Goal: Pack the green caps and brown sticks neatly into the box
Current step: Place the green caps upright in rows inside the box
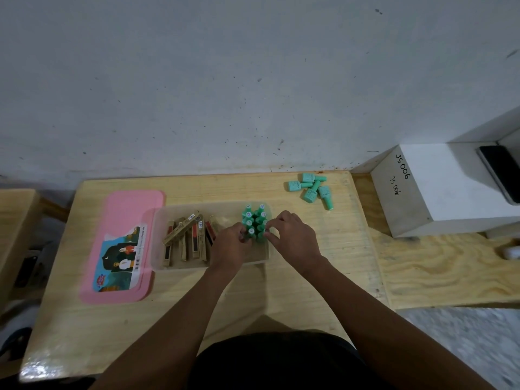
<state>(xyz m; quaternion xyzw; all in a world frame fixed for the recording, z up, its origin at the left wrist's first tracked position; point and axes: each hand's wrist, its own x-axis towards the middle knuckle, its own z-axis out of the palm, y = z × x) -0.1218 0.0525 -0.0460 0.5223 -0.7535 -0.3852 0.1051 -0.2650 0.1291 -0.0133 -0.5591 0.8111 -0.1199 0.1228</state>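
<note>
A clear plastic box [160,237] sits mid-table. In its left half lie several brown sticks [187,235], most side by side, one slanted across them. In its right half stand several green caps [255,220] upright in two rows. My left hand [229,246] and my right hand [292,237] flank the nearest caps, fingertips pinching the front pair. A loose heap of several green caps [312,188] lies on the table at the back right.
A pink lid [126,212] with a picture label lies left of the box. A white block [427,192] marked JS006 stands at the right on a second wooden board [450,268]; a dark phone [501,170] rests on it. The wall [225,80] rises behind the table.
</note>
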